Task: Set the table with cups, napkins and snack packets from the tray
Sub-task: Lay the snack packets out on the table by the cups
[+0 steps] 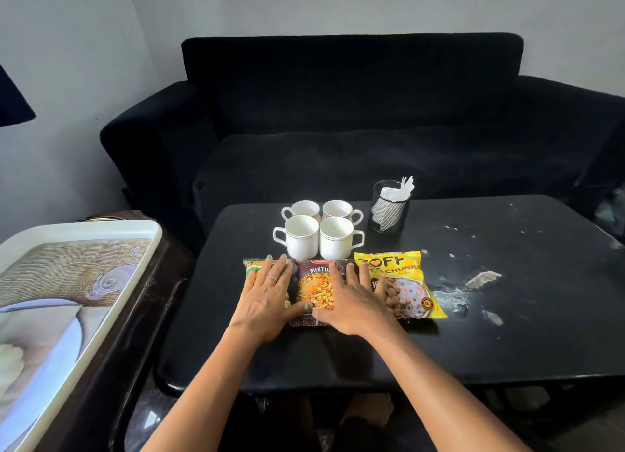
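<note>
Four white cups are set in a two-by-two block at the far middle of the black table, handles turned outward to left and right. Just to their right a black mesh holder is stood with white napkins poking from its top. Three snack packets are laid flat in a row just in front of the cups: a green packet on the left, a dark mixture packet in the middle, a yellow packet on the right.

The tray on the side stand at left is seen with nothing on it, so the task is judged nearly done; only a last straightening of the packets seems left.

Each packet is laid with its long axis running from near edge to far edge, printed tops pointed away toward the sofa; the yellow one is skewed slightly.

The left hand is rested flat on the green packet, and the right hand is spread across the seam between the mixture and yellow packets. No grip is closed: the fingers of both are held straight, pressing down, nothing being clasped.
</note>
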Motion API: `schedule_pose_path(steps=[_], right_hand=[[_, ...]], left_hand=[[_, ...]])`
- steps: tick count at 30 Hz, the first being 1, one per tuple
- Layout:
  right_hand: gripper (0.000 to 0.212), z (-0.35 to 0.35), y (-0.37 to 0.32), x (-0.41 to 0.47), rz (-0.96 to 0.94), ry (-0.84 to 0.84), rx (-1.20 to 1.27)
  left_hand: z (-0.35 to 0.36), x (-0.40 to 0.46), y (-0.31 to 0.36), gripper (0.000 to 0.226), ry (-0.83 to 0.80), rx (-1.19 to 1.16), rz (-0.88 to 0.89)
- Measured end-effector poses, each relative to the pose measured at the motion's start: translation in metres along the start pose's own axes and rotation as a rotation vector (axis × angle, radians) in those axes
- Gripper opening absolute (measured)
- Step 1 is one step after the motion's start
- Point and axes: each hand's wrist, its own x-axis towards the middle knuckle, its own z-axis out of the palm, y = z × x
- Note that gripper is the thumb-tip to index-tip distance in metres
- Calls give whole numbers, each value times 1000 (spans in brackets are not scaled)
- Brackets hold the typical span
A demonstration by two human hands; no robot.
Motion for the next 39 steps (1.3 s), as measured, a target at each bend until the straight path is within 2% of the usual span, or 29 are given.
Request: schedule_pose_path(steps=[8,11,13,18,20,25,29,35,39], right_hand=[[93,4,3,4,-15,13,19],[90,6,7,3,-27,69,50],[85,8,10,0,-29,166,100],[64,29,16,-22,0,543,125],[57,36,17,-34,25,610,80],[54,44,20,-38,13,609,20],[52,45,18,-32,14,581,12],[52,46,17,-30,55,548,-49],[63,45,16,-30,78,521,-76]], left_hand=[[-1,2,-5,92,-17,0,44],[0,-2,1,87,47,-11,27],[3,-6,10,78,131,-36,43],[24,-20,50,61,323,-46,103],[33,-27,63,60,367,-68,117],[35,-31,70,66,389,-57,3],[28,-27,75,55,381,-61,55],[30,-25,72,52,390,-61,54],[30,-23,69,52,350,-102,32]])
